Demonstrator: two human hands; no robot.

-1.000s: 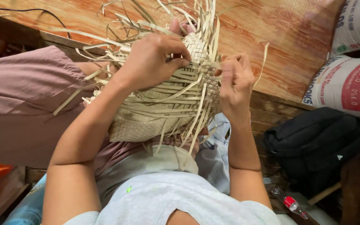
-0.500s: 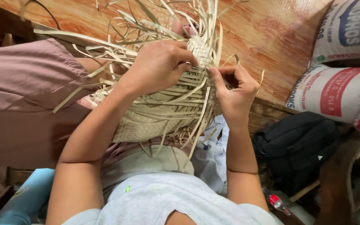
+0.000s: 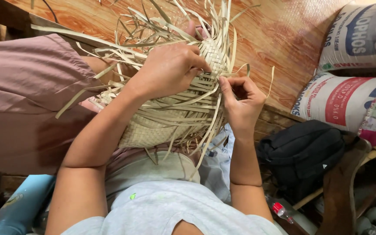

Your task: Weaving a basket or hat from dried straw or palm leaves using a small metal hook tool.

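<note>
**Weave held on the lap, both hands at its top edge**

Weave of pale flat strips lay across the lap, tilted against the pink-trousered thigh, with its finished checkered part showing near the top and along the lower edge. I saw loose strips fanning up and out from it over the wooden floor, and more hanging down toward the grey shirt.

My left hand lay over the upper middle of the weave, fingers curled and pressed down on the strips, with the fingertips closed on a strand at the checkered patch. Its grip was pinching, not spread. My right hand sat just beside it at the weave's right edge, thumb and forefinger pressed together on a single thin strip that curved away to the right. The other fingers of that hand were folded into the palm. The two hands were near each other but I could not tell if they touched.

To the right, well apart from the weave, two printed sacks leaned against each other, with a black bag below them. A small bottle with a red cap lay near my right elbow. A blue thing showed at the lower left.
</note>
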